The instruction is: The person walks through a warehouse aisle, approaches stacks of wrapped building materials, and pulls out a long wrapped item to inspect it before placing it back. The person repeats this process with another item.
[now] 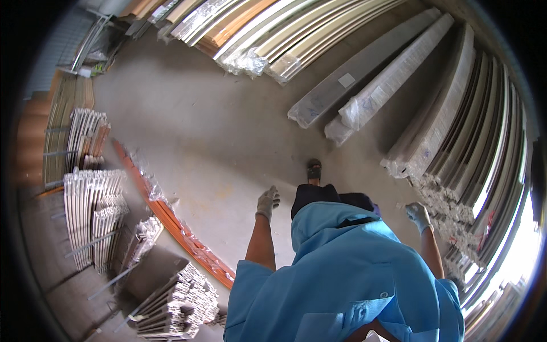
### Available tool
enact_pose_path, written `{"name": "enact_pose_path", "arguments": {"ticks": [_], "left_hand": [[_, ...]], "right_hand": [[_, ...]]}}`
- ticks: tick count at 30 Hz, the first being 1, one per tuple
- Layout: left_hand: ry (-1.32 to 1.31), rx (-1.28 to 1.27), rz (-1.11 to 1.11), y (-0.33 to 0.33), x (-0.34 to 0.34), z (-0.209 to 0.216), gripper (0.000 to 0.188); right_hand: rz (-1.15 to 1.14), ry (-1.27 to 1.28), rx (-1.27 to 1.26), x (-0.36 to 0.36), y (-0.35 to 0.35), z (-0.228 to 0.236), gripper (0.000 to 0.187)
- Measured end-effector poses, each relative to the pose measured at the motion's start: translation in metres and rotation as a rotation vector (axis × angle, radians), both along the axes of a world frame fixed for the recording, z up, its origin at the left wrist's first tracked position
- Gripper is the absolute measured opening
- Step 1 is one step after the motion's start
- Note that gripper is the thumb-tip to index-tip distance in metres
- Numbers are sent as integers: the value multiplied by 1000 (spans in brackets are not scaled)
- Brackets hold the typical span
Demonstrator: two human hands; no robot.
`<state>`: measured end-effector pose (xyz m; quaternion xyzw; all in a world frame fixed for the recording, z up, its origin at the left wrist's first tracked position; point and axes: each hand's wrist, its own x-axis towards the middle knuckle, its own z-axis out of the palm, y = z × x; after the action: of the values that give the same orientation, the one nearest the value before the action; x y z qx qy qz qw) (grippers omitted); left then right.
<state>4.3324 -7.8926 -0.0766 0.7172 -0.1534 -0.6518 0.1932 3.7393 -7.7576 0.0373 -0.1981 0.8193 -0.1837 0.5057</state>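
Observation:
My left hand, in a pale work glove, hangs over the concrete floor to the left of my body. Its fingers are loosely bent and a little apart, with nothing in them. On the other side my right hand, gloved too, hangs with its fingers curled in; I see nothing in it. Nearest to that hand are the ragged wrapped ends of long profiles stacked at the right. Neither hand appears to touch anything.
Plastic-wrapped long bundles lie ahead on the floor, and more profiles are stacked beyond. Orange-brown wrapped lengths lie to the left. Racks of pale profiles stand farther left, with another stack at lower left.

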Motion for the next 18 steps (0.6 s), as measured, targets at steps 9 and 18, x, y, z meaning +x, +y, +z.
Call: {"name": "enact_pose_path", "arguments": {"ticks": [9,18], "left_hand": [[10,-43,-18,-98,-10,4,52],[-13,-13,-113,-124,-80,3,44]], "right_hand": [[236,65,19,28,-70,8,20],[356,60,46,-25,-141,-37,23]]}}
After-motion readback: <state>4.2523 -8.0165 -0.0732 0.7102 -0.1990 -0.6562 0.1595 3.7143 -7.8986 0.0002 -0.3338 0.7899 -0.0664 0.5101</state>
